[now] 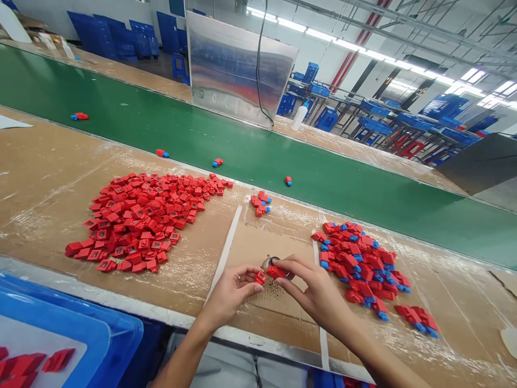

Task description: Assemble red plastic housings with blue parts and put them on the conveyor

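My two bare hands meet over a sheet of cardboard (252, 237) on a brown worktop. My left hand (231, 293) pinches a small red block (260, 277) between thumb and fingertips; it is bright, boxy and plastic-looking, with a squarish recess in the face turned toward me. My right hand (310, 280) grips a longer red piece (275, 271) from above, thumb on the near side, fingers on the far side; it is solid red where my fingers leave it bare, and the rest is hidden. The two sit close together, but I cannot tell whether they touch. Just behind them is a small round dish (266, 262), partly covered by my fingers, and dark specks (275, 292) lie scattered on the cardboard beneath. To my left spreads a broad heap of red blocks (139, 215), many showing the same square hollow. To my right lies a pile of red pieces with blue ends (359, 264), glossy and jumbled. A small cluster (260, 203) in the same two colours sits beyond the cardboard, near a green belt (242, 145) carrying four more, spaced well apart.
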### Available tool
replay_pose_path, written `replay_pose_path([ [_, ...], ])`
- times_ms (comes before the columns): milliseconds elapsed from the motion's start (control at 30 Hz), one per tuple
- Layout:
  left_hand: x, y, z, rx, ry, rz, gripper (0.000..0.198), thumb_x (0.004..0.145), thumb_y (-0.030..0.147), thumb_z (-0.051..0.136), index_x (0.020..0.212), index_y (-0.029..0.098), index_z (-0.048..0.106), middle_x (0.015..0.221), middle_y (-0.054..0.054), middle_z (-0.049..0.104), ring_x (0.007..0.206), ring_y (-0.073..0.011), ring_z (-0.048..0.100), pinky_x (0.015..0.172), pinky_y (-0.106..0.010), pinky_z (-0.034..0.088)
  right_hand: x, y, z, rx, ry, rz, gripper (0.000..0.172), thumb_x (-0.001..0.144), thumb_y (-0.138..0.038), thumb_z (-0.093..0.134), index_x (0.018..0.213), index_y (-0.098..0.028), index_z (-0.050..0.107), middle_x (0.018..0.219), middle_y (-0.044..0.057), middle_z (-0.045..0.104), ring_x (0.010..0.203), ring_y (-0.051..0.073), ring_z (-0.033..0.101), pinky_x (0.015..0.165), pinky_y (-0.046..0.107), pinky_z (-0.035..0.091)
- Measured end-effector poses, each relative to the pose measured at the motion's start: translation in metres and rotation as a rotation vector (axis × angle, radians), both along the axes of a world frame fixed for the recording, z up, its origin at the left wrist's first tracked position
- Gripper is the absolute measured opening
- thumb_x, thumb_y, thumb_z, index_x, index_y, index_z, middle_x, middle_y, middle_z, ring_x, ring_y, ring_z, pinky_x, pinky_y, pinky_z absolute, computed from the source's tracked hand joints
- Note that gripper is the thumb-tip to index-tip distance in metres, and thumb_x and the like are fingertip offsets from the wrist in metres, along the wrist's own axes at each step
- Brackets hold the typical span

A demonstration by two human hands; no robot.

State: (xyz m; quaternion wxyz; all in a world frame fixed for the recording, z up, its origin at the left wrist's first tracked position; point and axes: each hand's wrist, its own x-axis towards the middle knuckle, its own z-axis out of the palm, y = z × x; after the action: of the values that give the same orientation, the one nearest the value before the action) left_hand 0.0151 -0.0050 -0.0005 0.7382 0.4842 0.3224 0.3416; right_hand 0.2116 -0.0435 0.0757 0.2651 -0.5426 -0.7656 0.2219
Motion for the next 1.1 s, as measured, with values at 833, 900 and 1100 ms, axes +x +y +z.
replay_pose_path([
  [833, -0.007, -0.003, 0.008, 0.046, 0.171, -0.189, 0.014, 0.081, 0.023, 0.058, 0.090, 0.015, 0.065, 0.070, 0.000, 0.058, 0.059, -0.0106, 0.050, 0.055, -0.021, 0.041, -0.026, -0.015, -0.021, -0.066, -0.119, 0.004, 0.018, 0.095, -0.019, 0.046, 0.100, -0.021, 0.063, 0.088, 0.007, 0.059, 0.077, 0.018, 0.060, 0.068, 0.030, 0.051],
  [900, -0.008, -0.002, 0.009, 0.059, 0.179, -0.192, 0.013, 0.081, 0.023, 0.058, 0.089, 0.015, 0.065, 0.070, 0.000, 0.057, 0.058, -0.0104, 0.049, 0.055, -0.021, 0.040, -0.029, -0.016, -0.023, -0.057, -0.125, -0.013, 0.018, 0.094, -0.016, 0.045, 0.098, -0.020, 0.062, 0.088, 0.007, 0.059, 0.077, 0.018, 0.059, 0.068, 0.030, 0.050],
  [1100, -0.009, 0.002, 0.001, 0.087, 0.202, -0.209, 0.018, 0.085, 0.027, 0.057, 0.097, 0.015, 0.065, 0.069, 0.001, 0.054, 0.059, -0.0107, 0.047, 0.055, -0.022, 0.039, -0.033, -0.015, -0.026, -0.017, -0.175, -0.023, 0.013, 0.090, -0.013, 0.050, 0.095, -0.017, 0.061, 0.091, 0.008, 0.060, 0.080, 0.020, 0.059, 0.071, 0.030, 0.050],
])
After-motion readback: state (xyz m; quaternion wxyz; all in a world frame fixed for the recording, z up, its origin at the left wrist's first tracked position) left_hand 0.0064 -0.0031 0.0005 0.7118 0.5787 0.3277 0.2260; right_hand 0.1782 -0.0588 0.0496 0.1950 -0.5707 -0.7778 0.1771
